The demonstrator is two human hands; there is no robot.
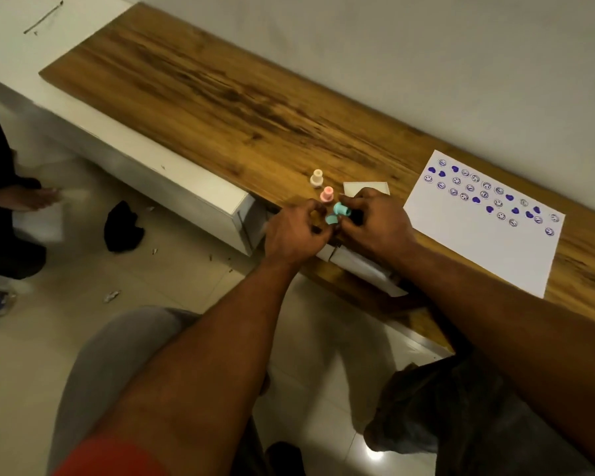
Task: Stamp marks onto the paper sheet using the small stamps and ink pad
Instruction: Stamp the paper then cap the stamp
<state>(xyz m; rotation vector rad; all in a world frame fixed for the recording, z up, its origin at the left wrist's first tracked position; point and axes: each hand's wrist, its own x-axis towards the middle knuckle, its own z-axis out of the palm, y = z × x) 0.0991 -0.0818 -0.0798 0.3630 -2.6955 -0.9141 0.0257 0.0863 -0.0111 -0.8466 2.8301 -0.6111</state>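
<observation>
We are seeing wood-grain bench top (241,108), brown with dark streaks, smooth, faint sheen. Paper sheet (474,242) is looking matt white, flat, carrying blue-violet ink marks. Small stamps are looking like smooth plastic: cream stamp (316,177), pink stamp (327,194), teal stamp (342,209). Cabinet (172,180) under bench is showing smooth white laminate-like face. Floor tiles (323,365) are shining glossy, reflecting light. Black cloth (122,226) is lying crumpled, matt. We are noting grey fabric (117,348) over knee, soft and matt.
</observation>
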